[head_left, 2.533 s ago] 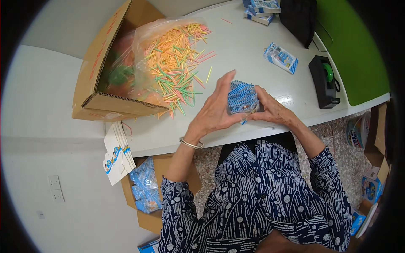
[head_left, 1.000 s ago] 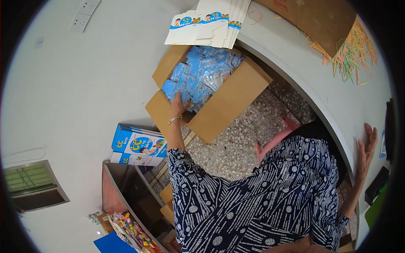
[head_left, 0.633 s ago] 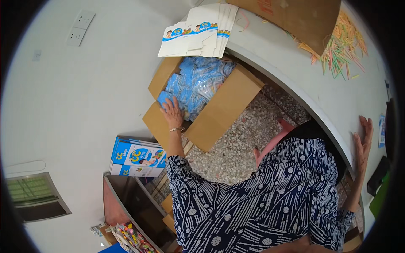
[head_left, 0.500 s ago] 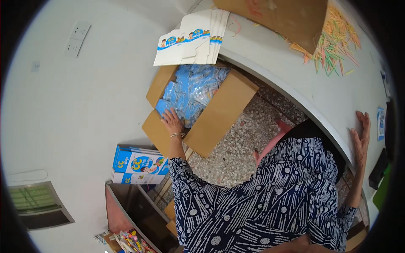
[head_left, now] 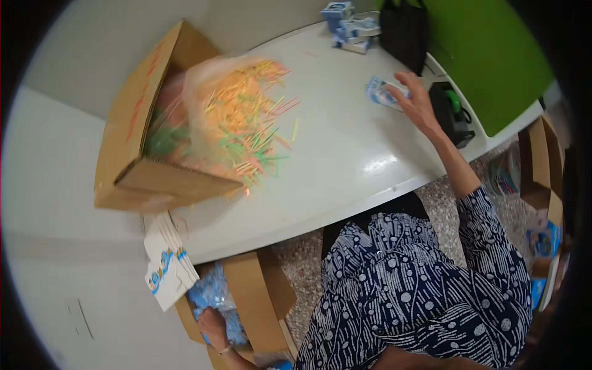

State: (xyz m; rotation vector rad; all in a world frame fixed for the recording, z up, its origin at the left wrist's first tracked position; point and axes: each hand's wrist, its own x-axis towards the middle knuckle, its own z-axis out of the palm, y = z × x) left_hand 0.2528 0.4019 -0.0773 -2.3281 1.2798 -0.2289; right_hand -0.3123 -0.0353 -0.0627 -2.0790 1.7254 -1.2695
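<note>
My left hand [head_left: 213,327] is down at the open cardboard box at the lower left, against the blue packets [head_left: 213,285] that fill it. Its fingers point away and are mostly hidden. On the white table, my right hand [head_left: 418,106] hovers with fingers apart beside a small blue-and-white packet [head_left: 381,94]. The fingertips overlap the packet's edge in view; whether they touch it I cannot tell.
A large cardboard box [head_left: 139,154] lies tipped on the table, spilling thin coloured sticks [head_left: 237,117]. Flat white cartons [head_left: 168,262] overhang the table edge. Small boxes [head_left: 348,28], a black bag [head_left: 404,34] and a black case [head_left: 453,114] stand at the far right.
The view has swung to the right and shows more of the tabletop. My right hand has left the table's edge and reached across to the packet. My left hand stays at the box.
</note>
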